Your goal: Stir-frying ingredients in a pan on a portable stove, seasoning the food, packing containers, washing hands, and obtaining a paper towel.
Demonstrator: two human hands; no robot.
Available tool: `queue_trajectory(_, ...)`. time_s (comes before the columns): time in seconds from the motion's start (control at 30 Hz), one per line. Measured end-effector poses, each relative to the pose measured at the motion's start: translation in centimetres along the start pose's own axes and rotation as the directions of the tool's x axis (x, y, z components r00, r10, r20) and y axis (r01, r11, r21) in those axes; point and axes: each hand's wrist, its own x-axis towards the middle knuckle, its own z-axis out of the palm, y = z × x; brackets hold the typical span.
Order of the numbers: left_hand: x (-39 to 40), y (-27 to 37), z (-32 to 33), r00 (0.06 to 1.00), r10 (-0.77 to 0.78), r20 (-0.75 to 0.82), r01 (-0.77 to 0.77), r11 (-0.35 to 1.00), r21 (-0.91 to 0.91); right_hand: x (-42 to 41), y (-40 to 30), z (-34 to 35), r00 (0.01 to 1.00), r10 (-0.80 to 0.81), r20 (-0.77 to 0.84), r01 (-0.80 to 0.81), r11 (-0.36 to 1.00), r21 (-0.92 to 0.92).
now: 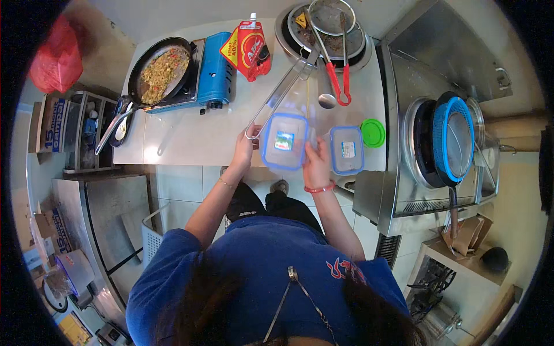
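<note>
A clear plastic food container [283, 155] with a blue-edged lid and a label is between my two hands, over the counter's front edge. My right hand [317, 166] grips its right side, thumb at the rim. At its left edge is my left hand [246, 149], its fingers partly hidden; whether they grip the container cannot be told. The looped end of a long wire handle [272, 97] crosses in front of those fingers. To the right of my right hand lies a smaller blue-rimmed container [347, 160], beside a green round lid [373, 133].
A frying pan [137, 82] holding fried rice [164, 71] sits on a blue portable stove [215, 69]. Behind are a red sauce pouch [250, 54], red-handled tongs [332, 78], a ladle [326, 100] and stacked pans with a strainer [333, 17]. A blue basket [442, 125] stands right.
</note>
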Motion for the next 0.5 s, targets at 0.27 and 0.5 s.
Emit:
queue_trajectory(0.27, 2.4, -1.9, 1.0, 0.985, 0.174, 0.008, -0.173, 0.972, 0.162, 4.2, 2.3, 0.3, 0.895, -0.436, 0.089, 0.385, 0.659, -0.646)
queue_trajectory(0.5, 3.6, -2.5, 1.2, 0.943, 0.328, 0.056, -0.332, 0.922, 0.198, 4.7, 2.6, -0.3, 0.906, -0.424, -0.004, 0.219, 0.475, -0.853)
